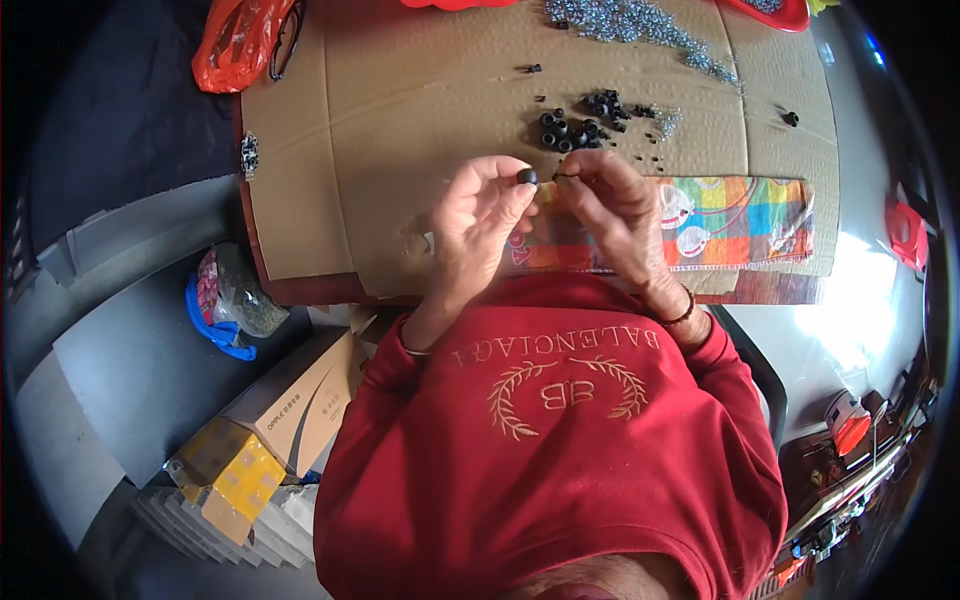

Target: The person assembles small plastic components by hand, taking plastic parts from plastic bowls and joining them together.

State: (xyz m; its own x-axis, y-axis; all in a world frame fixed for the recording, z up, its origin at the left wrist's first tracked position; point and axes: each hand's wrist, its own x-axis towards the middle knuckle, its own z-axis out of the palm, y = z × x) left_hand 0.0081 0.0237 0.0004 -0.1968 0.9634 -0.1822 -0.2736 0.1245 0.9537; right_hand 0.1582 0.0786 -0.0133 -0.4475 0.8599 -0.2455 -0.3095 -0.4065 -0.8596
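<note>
My left hand (472, 222) pinches a small round black piece (527, 176) between thumb and forefinger. Close beside it, my right hand (618, 208) has its fingertips pressed together on a tiny dark part (560, 178), mostly hidden by the fingers. A narrow gap separates the two pieces. Just beyond the hands lies a loose heap of black round pieces (562, 132), some showing a hollow end, with smaller black bits scattered around. Beside that heap is a little group of shiny, silvery small parts (668, 122). Under my hands a colourful checked cloth (740, 215) lies along the near edge.
Flattened cardboard (400, 120) covers the table. A larger spread of silvery small parts (640, 22) lies at the far side, near a red tray (785, 14). An orange plastic bag (240, 45) sits far left. Cardboard boxes (300, 405) stand on the floor to the left.
</note>
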